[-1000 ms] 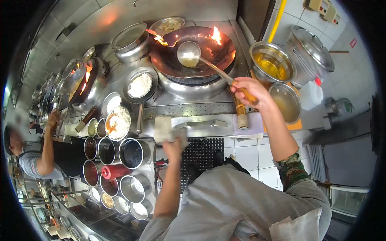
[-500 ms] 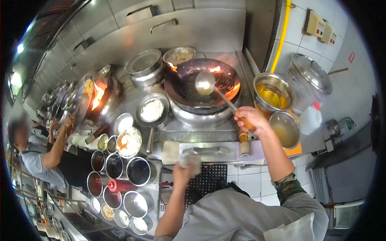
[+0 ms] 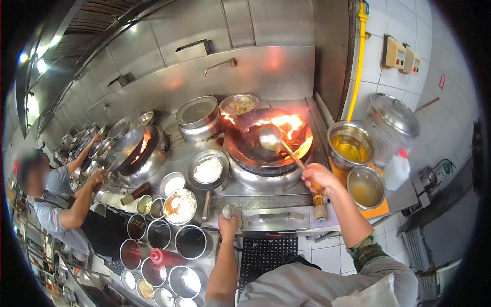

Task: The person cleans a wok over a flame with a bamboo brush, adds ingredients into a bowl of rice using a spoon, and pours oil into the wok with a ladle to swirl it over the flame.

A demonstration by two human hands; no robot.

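My right hand (image 3: 318, 176) is closed around the wooden handle of a ladle (image 3: 270, 138). The ladle's metal bowl is over the inside of a dark wok (image 3: 245, 148), where flames (image 3: 289, 123) burn along the back and right side. At the stove's front edge my left hand (image 3: 228, 225) is closed on a bunched, pale cloth (image 3: 227, 211), of which only the top shows above the fist. A skillet (image 3: 208, 169) holding white food is just beyond that hand, its handle pointing toward me.
Oil fills a steel bowl (image 3: 351, 143) at right, with a second bowl (image 3: 365, 187) in front. A bamboo brush (image 3: 319, 207) lies beside the wok. Seasoning pots (image 3: 190, 241) and a red bottle (image 3: 164, 257) stand left. A co-worker (image 3: 61, 204) handles another flaming wok (image 3: 134, 151).
My left hand with the cloth has moved forward to the stove's edge. Flames in the wok have grown. The ladle remains over the wok, and the camera view has tilted upward.
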